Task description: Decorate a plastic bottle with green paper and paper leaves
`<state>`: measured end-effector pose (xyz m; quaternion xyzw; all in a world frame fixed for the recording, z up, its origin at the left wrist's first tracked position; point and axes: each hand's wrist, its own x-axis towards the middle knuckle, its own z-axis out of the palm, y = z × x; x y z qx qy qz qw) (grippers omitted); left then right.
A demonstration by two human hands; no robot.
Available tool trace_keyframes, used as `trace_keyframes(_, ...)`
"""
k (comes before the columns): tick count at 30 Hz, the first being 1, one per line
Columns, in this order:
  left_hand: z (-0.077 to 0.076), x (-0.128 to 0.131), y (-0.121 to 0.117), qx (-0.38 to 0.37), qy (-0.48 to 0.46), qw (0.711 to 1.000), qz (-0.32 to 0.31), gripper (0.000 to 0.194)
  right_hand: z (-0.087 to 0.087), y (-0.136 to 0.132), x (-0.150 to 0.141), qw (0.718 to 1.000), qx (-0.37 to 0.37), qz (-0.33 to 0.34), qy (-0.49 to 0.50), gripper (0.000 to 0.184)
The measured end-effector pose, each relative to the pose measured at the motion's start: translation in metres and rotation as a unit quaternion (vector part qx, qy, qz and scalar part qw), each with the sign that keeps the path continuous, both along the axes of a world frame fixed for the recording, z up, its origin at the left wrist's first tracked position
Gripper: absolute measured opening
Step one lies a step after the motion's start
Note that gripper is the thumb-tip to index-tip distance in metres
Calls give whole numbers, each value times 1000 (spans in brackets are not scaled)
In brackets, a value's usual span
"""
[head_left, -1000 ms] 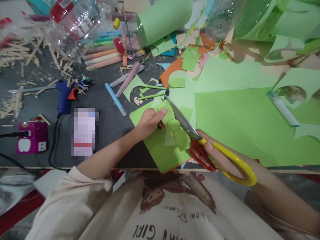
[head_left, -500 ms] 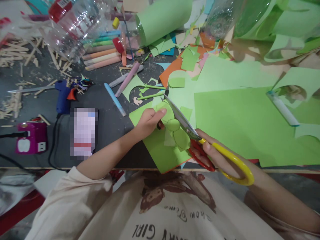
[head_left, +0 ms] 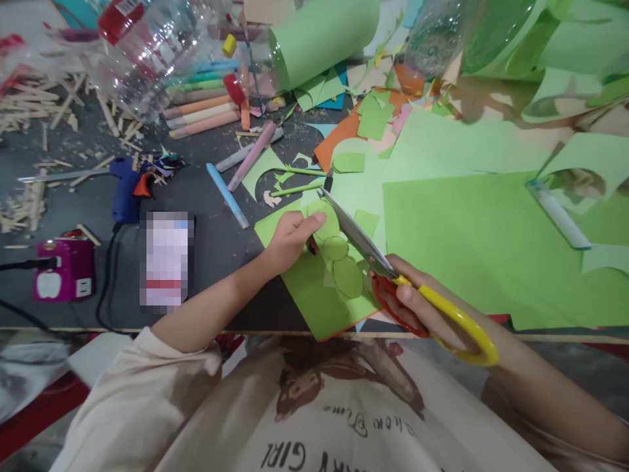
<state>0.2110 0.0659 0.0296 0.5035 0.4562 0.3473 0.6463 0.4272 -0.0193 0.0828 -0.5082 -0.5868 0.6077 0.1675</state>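
My left hand [head_left: 295,239] pinches a light-green paper cutout [head_left: 348,276] made of joined rounded shapes with dark outlines. Some dark thing shows under its fingers, too hidden to name. In my right hand [head_left: 405,288] are large scissors [head_left: 366,246] with one yellow and one red handle loop. Their blades look nearly closed and point up and left, along the right edge of the cutout. Beneath both lies a stack of green paper [head_left: 314,308], tilted at the table edge. Thin green strips [head_left: 297,190] lie just beyond the blade tips.
A phone [head_left: 167,259], a purple charger block [head_left: 63,270] and a blue glue gun [head_left: 126,190] lie at left. Markers [head_left: 228,195] and wooden sticks [head_left: 29,105] are scattered behind. Clear bottles [head_left: 162,46] and a green paper-wrapped cylinder [head_left: 327,39] stand across the back. A large green sheet [head_left: 491,255] covers the right.
The lower part of the paper cutout has swung slightly left, away from the scissors. The scissors' red loop has shifted a little right; my left hand has hardly moved.
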Motion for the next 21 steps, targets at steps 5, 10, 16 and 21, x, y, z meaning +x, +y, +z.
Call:
trace_keyframes(5, -5, -1, 1, 40, 3, 999, 27, 69, 5, 3, 3, 1000, -8, 26, 8, 39)
trace_keyframes(10, -7, -1, 1, 41, 3, 999, 35, 67, 4, 2, 6, 1000, -4, 28, -3, 35)
trace_keyframes(16, -4, -2, 0, 17, -4, 999, 46, 60, 7, 4, 4, 1000, 4, 23, -1, 39)
trace_keyframes(21, 4, -2, 1, -34, -19, 999, 20, 47, 6, 5, 11, 999, 8, 30, 4, 42)
